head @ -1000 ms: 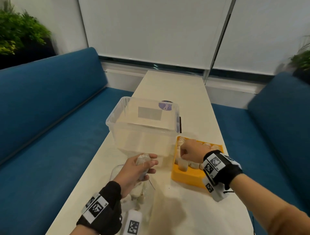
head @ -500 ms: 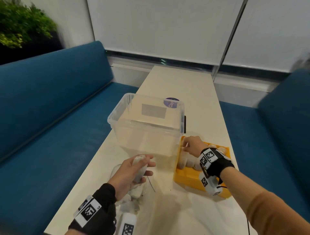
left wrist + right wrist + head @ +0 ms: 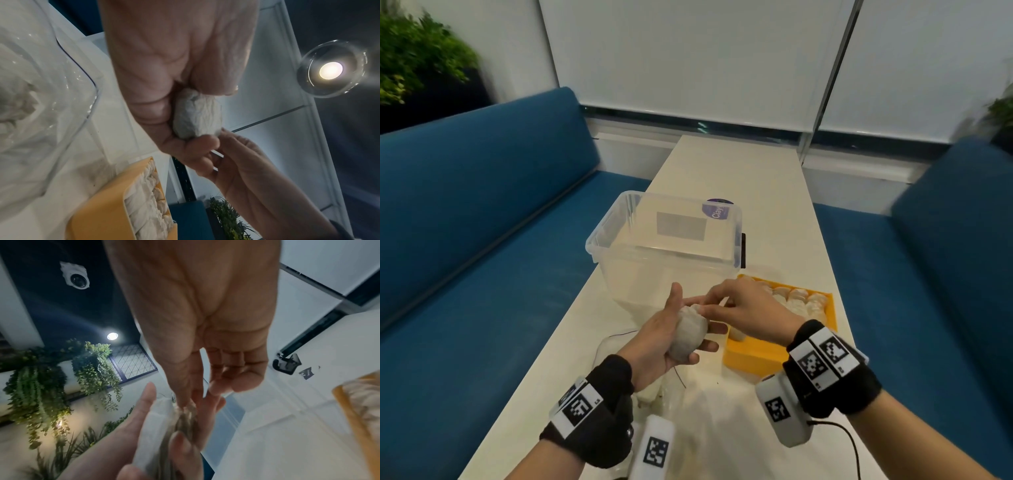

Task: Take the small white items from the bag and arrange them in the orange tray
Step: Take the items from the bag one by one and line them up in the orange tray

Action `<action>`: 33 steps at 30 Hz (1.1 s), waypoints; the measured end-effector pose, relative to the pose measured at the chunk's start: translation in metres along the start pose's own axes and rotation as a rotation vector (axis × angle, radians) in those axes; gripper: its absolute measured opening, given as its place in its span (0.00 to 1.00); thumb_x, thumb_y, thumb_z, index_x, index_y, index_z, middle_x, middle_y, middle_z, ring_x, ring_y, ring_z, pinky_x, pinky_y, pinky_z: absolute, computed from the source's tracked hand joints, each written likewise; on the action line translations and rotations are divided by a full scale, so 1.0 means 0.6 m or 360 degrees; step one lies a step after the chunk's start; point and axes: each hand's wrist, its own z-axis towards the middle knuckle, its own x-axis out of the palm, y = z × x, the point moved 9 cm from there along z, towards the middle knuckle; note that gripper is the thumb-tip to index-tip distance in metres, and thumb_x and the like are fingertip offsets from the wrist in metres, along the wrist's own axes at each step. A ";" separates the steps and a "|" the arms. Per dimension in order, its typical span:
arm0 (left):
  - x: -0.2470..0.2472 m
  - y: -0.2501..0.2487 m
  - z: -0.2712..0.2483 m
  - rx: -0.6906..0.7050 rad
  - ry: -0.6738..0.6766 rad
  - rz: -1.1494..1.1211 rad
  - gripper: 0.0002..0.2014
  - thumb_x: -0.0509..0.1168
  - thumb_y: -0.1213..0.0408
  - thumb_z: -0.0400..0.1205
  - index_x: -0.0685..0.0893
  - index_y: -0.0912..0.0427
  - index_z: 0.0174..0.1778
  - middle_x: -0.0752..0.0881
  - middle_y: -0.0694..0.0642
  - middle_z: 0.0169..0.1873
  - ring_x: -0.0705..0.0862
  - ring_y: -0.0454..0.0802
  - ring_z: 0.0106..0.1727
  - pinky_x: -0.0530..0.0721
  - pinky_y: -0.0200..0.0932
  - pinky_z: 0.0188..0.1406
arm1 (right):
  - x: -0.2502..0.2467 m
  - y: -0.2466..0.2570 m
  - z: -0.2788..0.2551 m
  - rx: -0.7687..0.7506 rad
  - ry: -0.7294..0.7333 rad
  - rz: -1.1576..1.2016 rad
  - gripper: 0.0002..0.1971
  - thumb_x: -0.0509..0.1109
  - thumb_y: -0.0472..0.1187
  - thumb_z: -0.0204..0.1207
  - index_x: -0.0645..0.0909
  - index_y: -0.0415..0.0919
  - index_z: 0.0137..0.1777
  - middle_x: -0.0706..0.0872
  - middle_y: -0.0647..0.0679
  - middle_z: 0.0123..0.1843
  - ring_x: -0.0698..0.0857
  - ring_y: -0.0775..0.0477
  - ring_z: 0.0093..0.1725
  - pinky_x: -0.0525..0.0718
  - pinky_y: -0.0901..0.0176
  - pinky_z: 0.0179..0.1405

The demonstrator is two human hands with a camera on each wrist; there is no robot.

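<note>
A small white crumpled item (image 3: 686, 341) lies in my left hand (image 3: 690, 323), above the clear bag (image 3: 664, 394); the fingers curl under it and the thumb points up. My right hand (image 3: 701, 307) pinches the item's top end between thumb and forefinger. The left wrist view shows the item (image 3: 197, 116) with the right hand's fingertips (image 3: 207, 141) on its end. In the right wrist view the item (image 3: 162, 426) sits blurred in the left palm. The orange tray (image 3: 753, 358) to the right holds several white items in a row (image 3: 799, 298).
A clear plastic box (image 3: 667, 246) with a lid inside stands just behind my hands, touching the tray's left side. The bag holds more white items (image 3: 650, 392). Blue benches (image 3: 482, 274) run along both sides of the narrow white table (image 3: 739, 171).
My right hand left the orange tray and came left to the item. My left hand lifted the item higher above the bag and turned palm up.
</note>
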 end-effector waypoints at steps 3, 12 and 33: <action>0.001 -0.003 -0.004 0.0008 -0.0005 0.0070 0.33 0.52 0.34 0.75 0.78 0.52 0.67 0.90 0.61 0.52 0.87 0.51 0.40 0.80 0.37 0.28 | -0.015 -0.006 -0.007 0.0006 -0.0077 0.0180 0.09 0.72 0.45 0.76 0.88 0.41 0.47 0.88 0.54 0.38 0.82 0.63 0.32 0.77 0.74 0.34; 0.000 -0.015 -0.011 0.0197 -0.0058 0.0266 0.14 0.65 0.58 0.83 0.82 0.54 0.64 0.91 0.58 0.54 0.88 0.48 0.44 0.82 0.36 0.34 | -0.084 0.018 -0.018 -0.0097 -0.0233 0.0157 0.06 0.72 0.41 0.76 0.89 0.42 0.48 0.90 0.52 0.39 0.83 0.60 0.32 0.83 0.68 0.38; 0.042 -0.067 0.003 0.0568 -0.0162 0.0357 0.14 0.75 0.59 0.76 0.86 0.59 0.54 0.87 0.58 0.43 0.86 0.45 0.37 0.80 0.38 0.33 | -0.148 0.126 -0.042 -0.0392 -0.0090 -0.0642 0.09 0.69 0.41 0.78 0.87 0.41 0.54 0.90 0.50 0.50 0.78 0.63 0.40 0.72 0.84 0.36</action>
